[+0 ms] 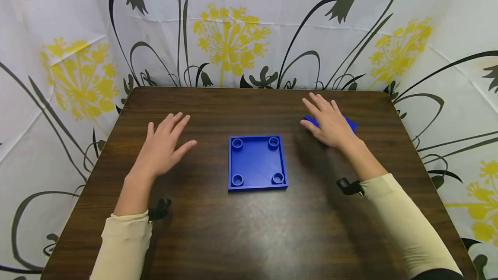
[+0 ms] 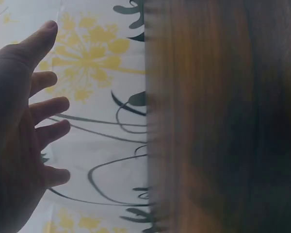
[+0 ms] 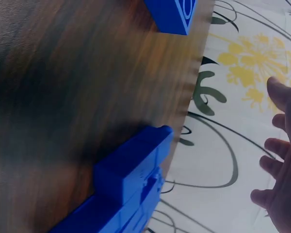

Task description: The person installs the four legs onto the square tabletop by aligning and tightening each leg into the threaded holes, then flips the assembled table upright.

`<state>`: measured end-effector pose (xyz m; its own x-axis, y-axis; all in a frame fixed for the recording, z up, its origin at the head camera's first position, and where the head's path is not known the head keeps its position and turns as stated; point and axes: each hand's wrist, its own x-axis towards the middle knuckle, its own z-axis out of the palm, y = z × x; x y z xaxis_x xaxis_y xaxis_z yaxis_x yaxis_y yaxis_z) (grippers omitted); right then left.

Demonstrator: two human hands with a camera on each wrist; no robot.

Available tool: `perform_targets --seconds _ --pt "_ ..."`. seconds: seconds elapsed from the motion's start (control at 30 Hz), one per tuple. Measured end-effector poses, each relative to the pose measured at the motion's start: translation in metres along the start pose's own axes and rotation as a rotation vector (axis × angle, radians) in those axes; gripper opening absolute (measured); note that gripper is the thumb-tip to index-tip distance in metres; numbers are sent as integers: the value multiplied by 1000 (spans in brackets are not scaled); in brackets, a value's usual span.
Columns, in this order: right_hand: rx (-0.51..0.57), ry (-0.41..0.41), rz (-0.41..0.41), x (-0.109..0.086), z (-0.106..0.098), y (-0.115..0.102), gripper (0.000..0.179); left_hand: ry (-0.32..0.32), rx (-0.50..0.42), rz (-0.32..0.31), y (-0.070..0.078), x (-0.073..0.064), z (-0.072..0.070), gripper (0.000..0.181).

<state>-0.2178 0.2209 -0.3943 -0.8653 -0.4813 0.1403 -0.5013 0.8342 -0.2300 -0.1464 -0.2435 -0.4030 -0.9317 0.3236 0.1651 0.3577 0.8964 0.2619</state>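
A square blue plastic tray-like piece lies flat mid-table, with a raised rim and a round ring in each corner. To its left, my left hand is held with fingers spread, holding nothing; the left wrist view shows the same hand from the palm side. My right hand is stretched out in front of a second blue piece, which it partly hides in the head view. In the right wrist view that blocky, stepped blue piece stands apart from the right hand.
The dark wooden table has its far edge against a white curtain with yellow and grey flowers. Black wrist cameras sit by both cream sleeves. A corner of the tray-like piece shows at the top of the right wrist view.
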Motion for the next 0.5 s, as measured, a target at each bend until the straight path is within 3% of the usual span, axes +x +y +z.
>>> perform_targets --seconds 0.23,0.5 --pt "-59 8 110 -11 13 12 58 -63 -133 -3 4 -3 23 70" --pt "-80 -13 316 -24 35 24 55 -115 -196 66 20 -3 59 60"
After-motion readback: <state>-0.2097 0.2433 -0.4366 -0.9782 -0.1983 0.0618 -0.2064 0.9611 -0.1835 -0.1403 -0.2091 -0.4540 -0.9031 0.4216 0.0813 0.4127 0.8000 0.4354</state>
